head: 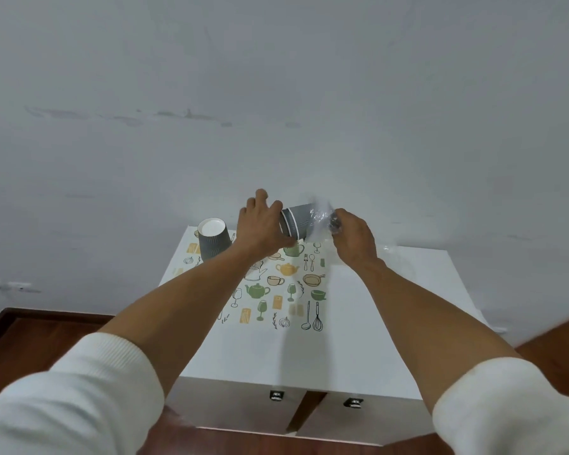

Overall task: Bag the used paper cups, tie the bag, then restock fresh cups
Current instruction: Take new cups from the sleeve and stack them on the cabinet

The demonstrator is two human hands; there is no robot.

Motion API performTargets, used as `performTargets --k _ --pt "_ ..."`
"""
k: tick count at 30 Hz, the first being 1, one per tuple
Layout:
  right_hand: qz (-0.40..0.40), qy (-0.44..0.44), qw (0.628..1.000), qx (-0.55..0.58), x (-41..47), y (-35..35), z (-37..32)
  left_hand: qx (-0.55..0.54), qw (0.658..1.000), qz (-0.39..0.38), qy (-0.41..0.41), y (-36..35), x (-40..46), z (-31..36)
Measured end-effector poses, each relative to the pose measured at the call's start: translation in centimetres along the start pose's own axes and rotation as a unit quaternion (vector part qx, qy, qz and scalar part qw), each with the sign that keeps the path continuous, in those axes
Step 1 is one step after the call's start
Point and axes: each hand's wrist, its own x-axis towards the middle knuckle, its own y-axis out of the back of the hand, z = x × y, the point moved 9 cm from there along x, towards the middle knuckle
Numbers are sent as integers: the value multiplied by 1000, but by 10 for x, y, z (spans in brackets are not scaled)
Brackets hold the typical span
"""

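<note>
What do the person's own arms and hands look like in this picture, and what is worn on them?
Both forearms are bare from wrist to near the elbow. Each arm has a white ribbed knit sleeve pushed up, the left sleeve and the right sleeve. The left hand and right hand are bare: no gloves, rings, watch or bracelet show.

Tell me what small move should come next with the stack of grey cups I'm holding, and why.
Probably slide the clear plastic wrap off the end of the grey cup stack. The left hand grips the stack's rim end, held sideways above the patterned mat, while the right hand pinches the wrap still covering the other end. One grey cup already stands upside down on the mat.
</note>
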Motion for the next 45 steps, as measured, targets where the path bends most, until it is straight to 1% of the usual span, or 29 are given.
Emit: performTargets --k 2,3,5,7,9,11,12,14,15,17,19,21,24,27,34,40,45 --pt "18 -14 1000 -2 3 4 2 39 997 32 -54 8 3 5" --pt "26 -16 1000 -8 5 5 2 49 996 48 -65 13 3 4" --pt "38 -20 999 -28 7 5 -1 40 993 90 -64 23 1 -4" --pt "36 -16 998 -40 7 2 -11 10 992 115 -41 32 -5 -21" --pt "21 -18 998 -55 9 -2 -11 -68 990 126 -6 37 -5 -33" --pt "2 -19 997 -74 7 -7 -6 -155 982 109 26 39 -4 -38" --pt "-11 -15 996 -88 6 -15 -9 -206 973 102 32 40 -5 -46" --pt "-46 -1 992 -118 1 -27 -14 -306 944 115 49 46 -10 -60" --pt "-103 46 987 -111 -6 -74 -60 -331 928 140 103 56 -39 -118" --pt "-148 80 975 -145 -17 -93 -75 -366 909 154 124 58 -54 -138" --pt "-156 76 972 -161 -23 -102 -75 -386 902 145 125 57 -60 -140" --pt "-173 66 969 -164 -25 -104 -64 -392 901 140 122 60 -62 -132" --pt "-230 59 956 -171 -34 -119 -62 -401 897 140 125 57 -67 -137" --pt "-249 57 951 -174 -41 -130 -58 -395 901 123 130 47 -73 -139" --pt "-248 34 954 -163 -46 -136 -47 -392 904 82 152 9 -77 -150" --pt "-243 24 958 -148 -45 -138 -42 -415 889 65 181 -16 -85 -158" --pt "-245 13 960 -137 -46 -141 -40 -395 899 57 179 -18 -83 -162"
